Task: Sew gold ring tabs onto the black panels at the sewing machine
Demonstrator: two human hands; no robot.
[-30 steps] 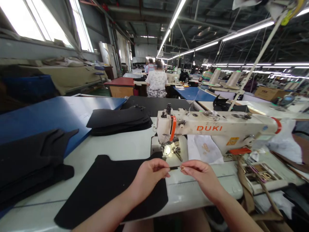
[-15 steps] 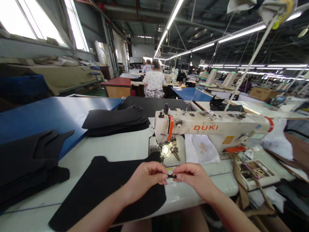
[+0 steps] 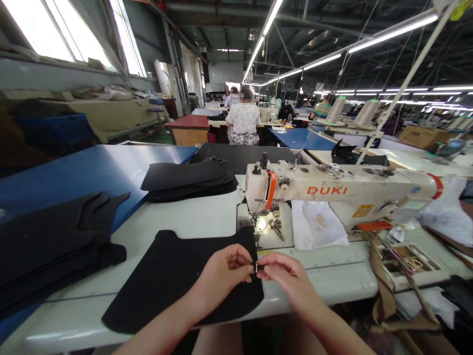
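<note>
My left hand [image 3: 228,270] pinches one end of a small dark strip with a gold-coloured metal piece [image 3: 256,267]. At its other end, the fingertips of my right hand [image 3: 286,276] are closed on the dark strip. Both hands meet just in front of the sewing machine [image 3: 332,193], above the edge of the worktable. Beneath my left hand and forearm lies a large black fabric panel [image 3: 158,276], flat on the table. A white cloth [image 3: 318,227] with small gold-coloured pieces on it lies beside the needle area.
Stacks of black panels lie at the left [image 3: 48,241] and behind [image 3: 188,180]. On the right are a tray [image 3: 414,264] with scissors and small tools, and brown straps [image 3: 380,296]. A person in a white top [image 3: 244,118] sits further back.
The view has shifted, so the machine and table appear further right. The metal piece has turned between my fingertips; both hands still pinch the small strip.
</note>
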